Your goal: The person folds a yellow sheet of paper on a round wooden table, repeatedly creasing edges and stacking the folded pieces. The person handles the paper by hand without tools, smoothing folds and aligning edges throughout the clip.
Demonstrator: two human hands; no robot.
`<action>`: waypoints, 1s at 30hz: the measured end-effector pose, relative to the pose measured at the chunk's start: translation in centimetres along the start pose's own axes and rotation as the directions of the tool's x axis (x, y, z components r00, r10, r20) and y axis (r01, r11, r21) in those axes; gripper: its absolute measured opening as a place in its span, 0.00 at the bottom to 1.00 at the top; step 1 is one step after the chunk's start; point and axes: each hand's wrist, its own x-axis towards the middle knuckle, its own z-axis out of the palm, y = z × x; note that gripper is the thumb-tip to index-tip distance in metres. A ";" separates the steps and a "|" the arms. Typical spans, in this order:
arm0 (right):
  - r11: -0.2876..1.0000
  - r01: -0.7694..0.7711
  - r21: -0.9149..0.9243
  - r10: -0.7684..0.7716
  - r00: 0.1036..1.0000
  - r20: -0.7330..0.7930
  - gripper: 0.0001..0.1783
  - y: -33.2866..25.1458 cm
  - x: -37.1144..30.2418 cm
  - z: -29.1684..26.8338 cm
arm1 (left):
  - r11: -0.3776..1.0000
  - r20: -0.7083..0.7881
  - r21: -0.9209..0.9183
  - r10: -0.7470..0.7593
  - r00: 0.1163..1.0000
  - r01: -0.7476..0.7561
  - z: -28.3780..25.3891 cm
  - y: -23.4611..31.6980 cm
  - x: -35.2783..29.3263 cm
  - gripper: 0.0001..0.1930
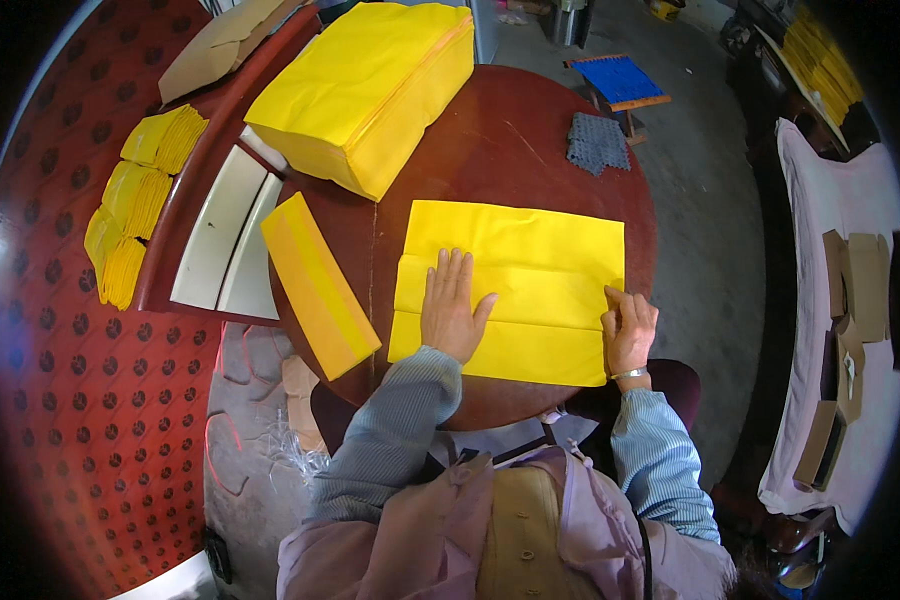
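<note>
Your left hand (452, 305) lies flat, fingers spread straight, pressing on the yellow sheet (530, 270) that is partly folded on the round dark-red bench (510, 140). Your right hand (628, 328) rests at the sheet's right edge, fingers curled loosely onto the paper, pinching nothing that shows. Just left of your left hand lies a narrow folded yellow strip (318, 285), and beyond both hands sits a thick stack of yellow paper (365, 90). Far to your left, small yellow bundles (135, 200) lie on a red studded surface. The floor (700, 210) to the right of your right hand is grey concrete.
</note>
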 end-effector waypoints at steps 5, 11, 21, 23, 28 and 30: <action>0.984 -0.023 -0.175 0.037 0.996 0.076 0.20 -2.0 1.3 -2.9 | 0.977 0.107 0.212 -0.025 0.994 0.002 -0.4 1.0 0.2 0.44; 0.960 0.238 0.150 -0.270 0.927 0.259 0.32 -14.6 2.5 4.0 | 0.906 0.135 0.422 -0.088 0.987 0.023 0.3 1.5 0.3 0.41; 0.955 0.110 -0.274 0.034 0.881 0.473 0.37 -5.6 1.4 1.6 | 0.955 0.044 0.271 -0.134 0.990 0.118 -0.9 -2.8 -0.2 0.43; 0.959 0.040 -0.279 0.093 0.889 0.449 0.36 -4.0 1.3 0.1 | 0.937 0.066 0.317 -0.174 0.983 0.144 -1.0 -3.0 -0.2 0.43; 0.958 0.035 -0.286 0.099 0.892 0.441 0.35 -3.4 1.6 0.7 | 0.932 0.151 0.325 -0.222 0.963 0.164 -1.6 -2.9 1.2 0.43; 0.950 0.031 -0.309 0.119 0.883 0.455 0.35 -3.3 1.6 0.9 | 0.978 -0.051 0.153 -0.139 0.989 0.145 -2.3 -3.1 1.2 0.39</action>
